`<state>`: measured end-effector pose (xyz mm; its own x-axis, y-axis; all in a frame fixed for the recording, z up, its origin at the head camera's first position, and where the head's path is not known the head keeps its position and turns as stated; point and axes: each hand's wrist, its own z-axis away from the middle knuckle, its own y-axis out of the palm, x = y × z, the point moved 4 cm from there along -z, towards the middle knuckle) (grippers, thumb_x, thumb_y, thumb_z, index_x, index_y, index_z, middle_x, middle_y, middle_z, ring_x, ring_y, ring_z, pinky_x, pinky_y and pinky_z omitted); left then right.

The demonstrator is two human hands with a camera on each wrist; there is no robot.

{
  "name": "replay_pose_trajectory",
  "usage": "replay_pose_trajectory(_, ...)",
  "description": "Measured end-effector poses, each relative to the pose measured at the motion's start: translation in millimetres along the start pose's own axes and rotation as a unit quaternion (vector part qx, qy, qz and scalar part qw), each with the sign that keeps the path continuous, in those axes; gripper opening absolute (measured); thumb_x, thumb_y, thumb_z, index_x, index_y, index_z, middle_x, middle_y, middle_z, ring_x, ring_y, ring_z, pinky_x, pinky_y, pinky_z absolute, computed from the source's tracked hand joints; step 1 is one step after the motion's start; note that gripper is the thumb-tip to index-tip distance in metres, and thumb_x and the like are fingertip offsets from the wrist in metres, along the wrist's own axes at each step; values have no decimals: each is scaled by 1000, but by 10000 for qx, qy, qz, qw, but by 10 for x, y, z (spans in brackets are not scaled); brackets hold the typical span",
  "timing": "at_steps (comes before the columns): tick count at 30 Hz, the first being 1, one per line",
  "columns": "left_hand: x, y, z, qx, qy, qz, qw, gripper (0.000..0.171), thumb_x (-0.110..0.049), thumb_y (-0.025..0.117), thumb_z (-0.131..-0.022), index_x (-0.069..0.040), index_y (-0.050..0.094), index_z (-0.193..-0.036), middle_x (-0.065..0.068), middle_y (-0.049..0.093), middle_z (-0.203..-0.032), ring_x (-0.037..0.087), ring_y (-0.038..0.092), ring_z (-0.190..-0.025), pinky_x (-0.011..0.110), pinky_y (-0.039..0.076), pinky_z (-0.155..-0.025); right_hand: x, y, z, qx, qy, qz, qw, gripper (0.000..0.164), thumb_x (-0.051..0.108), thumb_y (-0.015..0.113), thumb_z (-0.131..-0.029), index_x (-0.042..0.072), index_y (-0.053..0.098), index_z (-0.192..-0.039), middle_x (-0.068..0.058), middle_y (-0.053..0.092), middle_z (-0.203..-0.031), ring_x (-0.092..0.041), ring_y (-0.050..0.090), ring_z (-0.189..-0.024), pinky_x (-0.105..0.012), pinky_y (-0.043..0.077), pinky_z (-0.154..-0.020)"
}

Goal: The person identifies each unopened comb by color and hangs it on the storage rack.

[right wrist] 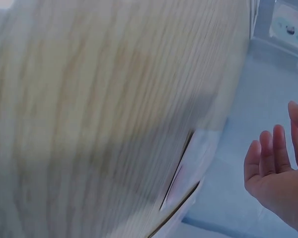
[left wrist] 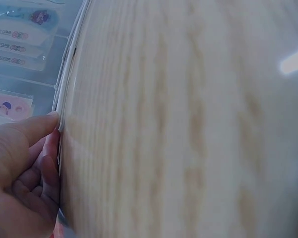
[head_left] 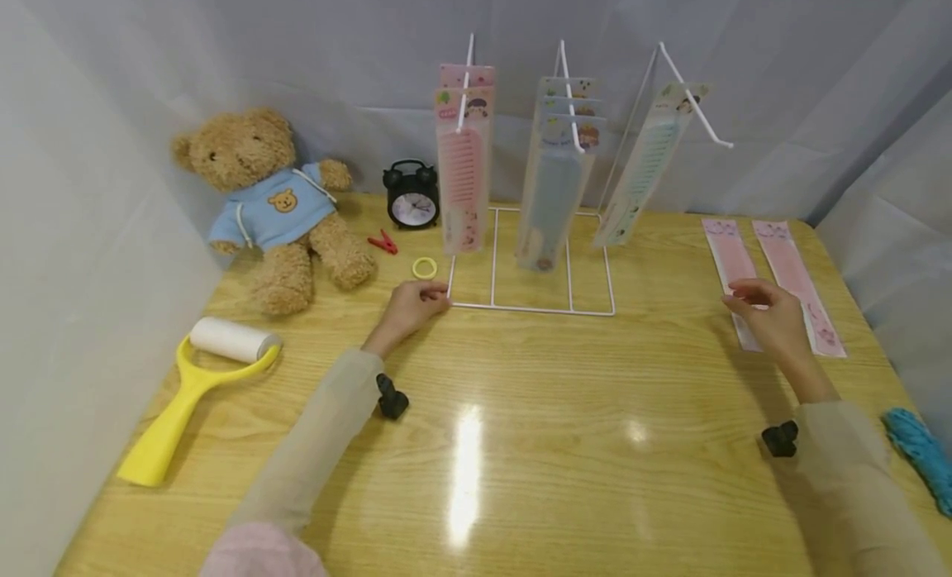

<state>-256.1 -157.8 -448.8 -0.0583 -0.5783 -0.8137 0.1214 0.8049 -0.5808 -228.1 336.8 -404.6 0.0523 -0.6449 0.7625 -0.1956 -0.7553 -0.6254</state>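
My left hand (head_left: 412,306) pinches the front left corner of a white wire display rack (head_left: 531,310); in the left wrist view its fingertips (left wrist: 53,115) are right at the wire. From the rack's three hooks hang packaged combs: pink combs (head_left: 463,176) on the left, several blue combs (head_left: 552,193) in the middle and a green comb (head_left: 649,164) on the right. My right hand (head_left: 773,317) is raised over two pink comb packages (head_left: 729,255) lying side by side on the table. Its fingers are loosely bent with nothing between them, as the right wrist view also shows.
A teddy bear (head_left: 271,205) in a blue top sits at the back left. Beside it are a black alarm clock (head_left: 412,197), a red clip (head_left: 383,242) and a yellow ring (head_left: 425,269). A yellow-handled lint roller (head_left: 171,412) lies left; blue cord (head_left: 921,457) lies far right.
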Motion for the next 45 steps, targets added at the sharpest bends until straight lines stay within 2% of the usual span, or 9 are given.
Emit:
replay_pose_trajectory(3, 0, -2, -2, 12, -42, -5, 10000, 30, -7, 65, -88, 8, 65, -114, 21, 69, -100, 31, 64, -91, 37, 50, -82, -77, -58, -12, 6, 172, 247, 9995, 33, 21, 64, -91, -5, 59, -111, 33, 49, -77, 12, 46, -77, -7, 37, -66)
replay_pose_trajectory(10, 5, 0, -2, 48, -32, -72, 10000, 30, -7, 65, -88, 8, 65, -114, 21, 69, -99, 30, 63, -91, 37, 50, -82, -225, -156, -36, 182, 465, 580, 9971, 42, 26, 62, -92, -6, 56, -118, 28, 47, -80, 13, 42, -76, -12, 37, -68)
replay_pose_trajectory(17, -37, -4, -1, 130, 3, -209, 9997, 30, -8, 64, -89, 9, 64, -114, 22, 69, -100, 32, 64, -92, 39, 50, -84, -319, -173, -30, 605, 848, 908, 9904, 48, 29, 57, -94, -7, 52, -126, -22, 52, -116, -6, 46, -88, -8, 40, -59)
replay_pose_trajectory(22, -44, -13, -11, 179, -39, -308, 9994, 30, -9, 64, -89, 8, 65, -114, 21, 69, -100, 31, 64, -93, 39, 49, -85, -368, -167, -43, 877, 984, 829, 9878, 53, 30, 55, -95, -9, 46, -129, -34, 43, -128, -28, 49, -100, -7, 40, -59)
replay_pose_trajectory(25, -40, -19, -22, 193, -77, -312, 9993, 30, -9, 65, -89, 7, 65, -114, 20, 69, -100, 31, 65, -93, 39, 50, -85, -401, -157, -67, 1100, 988, 821, 9856, 56, 30, 55, -96, -11, 42, -132, -37, 38, -133, -46, 44, -113, -27, 49, -82)
replay_pose_trajectory(29, -51, -25, -27, 218, -133, -320, 9992, 29, -10, 65, -89, 6, 66, -114, 20, 70, -100, 30, 65, -93, 39, 50, -85, -448, -139, -102, 1293, 1007, 1016, 9812, 61, 32, 56, -95, -12, 38, -134, -39, 34, -137, -55, 34, -123, -48, 42, -87)
replay_pose_trajectory(32, -71, -29, -24, 230, -183, -316, 9991, 29, -10, 66, -89, 7, 66, -113, 20, 70, -100, 30, 65, -93, 39, 50, -85, -470, -122, -112, 1265, 997, 1145, 9803, 61, 30, 58, -94, -12, 39, -134, -39, 37, -135, -53, 37, -121, -42, 42, -82)
replay_pose_trajectory(37, -92, -37, -21, 239, -238, -344, 9988, 29, -9, 66, -88, 7, 66, -111, 21, 70, -101, 30, 66, -94, 38, 51, -85, -498, -92, -128, 1282, 943, 1182, 9802, 63, 30, 59, -93, -13, 38, -135, -42, 37, -132, -54, 37, -120, -59, 38, -91)
replay_pose_trajectory(45, -67, -35, -26, 238, -401, -260, 9986, 28, -10, 67, -87, 6, 67, -111, 20, 70, -99, 28, 66, -91, 35, 51, -81, -528, -63, -152, 1509, 822, 1268, 9769, 68, 30, 63, -91, -13, 35, -135, -46, 32, -133, -59, 33, -122, -63, 35, -95)
